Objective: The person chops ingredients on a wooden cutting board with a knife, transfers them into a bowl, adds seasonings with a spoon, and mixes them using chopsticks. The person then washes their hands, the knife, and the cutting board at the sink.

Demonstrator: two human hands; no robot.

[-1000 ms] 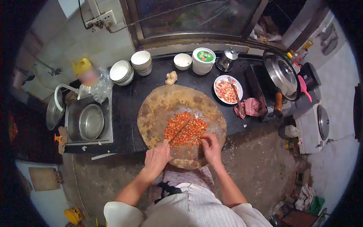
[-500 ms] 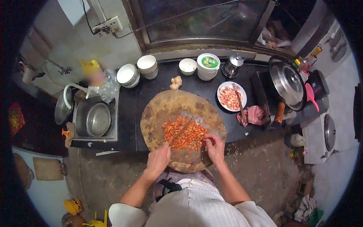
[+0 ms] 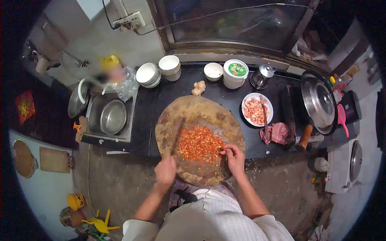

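Observation:
A thick round wooden chopping board (image 3: 171,108) carries a loose heap of finely chopped red and pale bits that look like chili (image 3: 199,142). My left hand (image 3: 165,172) is closed round the handle of a knife (image 3: 177,136), whose blurred blade points away from me at the heap's left edge. At the right edge of the heap is my right hand (image 3: 234,158), its thumb and fingers pinched together. Whether those fingertips hold anything is too small to make out.
Ginger (image 3: 198,88) lies behind the board. Farther back stand stacked bowls (image 3: 169,63) and a lidded white tub (image 3: 234,80). On the right are a plate of chopped food (image 3: 254,109), a checked cloth (image 3: 278,133) and a lidded wok (image 3: 319,98); a sink (image 3: 130,124) is at left.
The knife has swung from over the middle of the heap to its left edge, my left hand moving with it. My right hand stays by the heap's right edge. The whole view has shifted slightly.

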